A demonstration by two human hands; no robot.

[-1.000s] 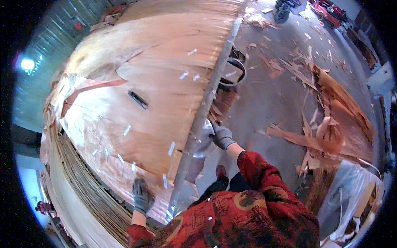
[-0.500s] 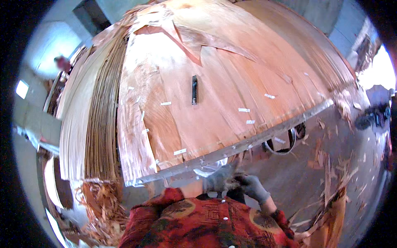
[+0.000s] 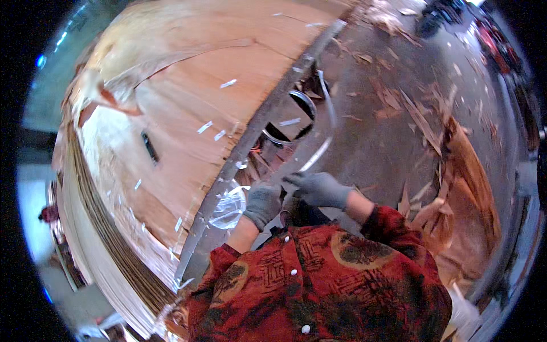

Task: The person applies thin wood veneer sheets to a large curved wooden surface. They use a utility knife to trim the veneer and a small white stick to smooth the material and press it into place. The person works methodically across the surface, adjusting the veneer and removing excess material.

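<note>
Both of my hands wear grey gloves and are close together in front of my red patterned shirt, off the table's edge. My left hand [image 3: 263, 204] is closed, and what its fingers hold is hidden. Beside a clear, whitish plastic item [image 3: 229, 208] at the edge, it sits just to the right. My right hand [image 3: 322, 189] has bent fingers closed at the lower end of a long white tape strip [image 3: 326, 142], which curves up and away along the table edge. Thin wood veneer sheets [image 3: 188, 114] cover the table, with short white tape pieces [image 3: 205, 127] stuck on them.
A dark narrow tool [image 3: 150, 147] lies on the veneer. Stacked sheets [image 3: 108, 228] line the left side. Below the table edge is a round silver-rimmed object [image 3: 312, 108]. Wood scraps [image 3: 419, 119] litter the floor, and a large brown sheet [image 3: 470, 176] stands at right.
My view has swung to the right, so the table edge now slants steeply. My hands have come apart slightly, and the long white strip now shows at my right hand.
</note>
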